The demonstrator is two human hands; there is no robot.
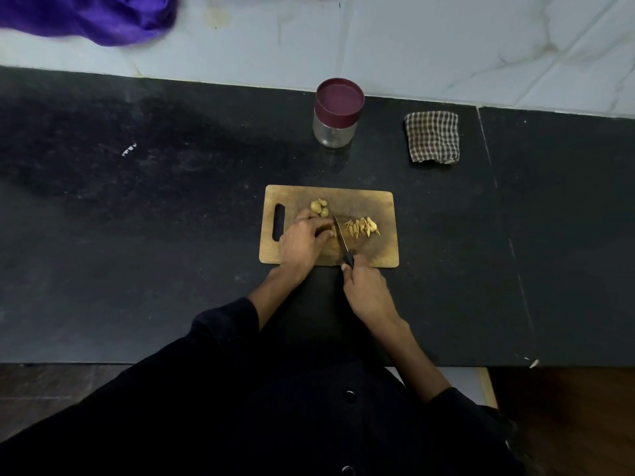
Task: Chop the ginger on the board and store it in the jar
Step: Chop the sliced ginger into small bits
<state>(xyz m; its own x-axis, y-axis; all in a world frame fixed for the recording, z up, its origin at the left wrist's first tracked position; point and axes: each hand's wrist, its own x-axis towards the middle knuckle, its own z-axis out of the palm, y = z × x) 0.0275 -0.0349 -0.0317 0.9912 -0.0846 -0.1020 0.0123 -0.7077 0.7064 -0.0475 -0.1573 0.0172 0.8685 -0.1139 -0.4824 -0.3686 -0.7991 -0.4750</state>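
My right hand [366, 290] is wrapped round the black handle of a small kitchen knife [343, 243], blade down on the rectangular wooden chopping board [378, 207], while my left hand [302, 240] pins a ginger piece [332, 231] with curled fingers right against the blade. Cut ginger strips [362, 227] lie just right of the blade, whole ginger knobs [319, 206] just beyond my left fingers. Further back on the black countertop [137, 235] stand the clear glass jar with its maroon lid on [338, 113] and a folded checkered cloth [433, 136].
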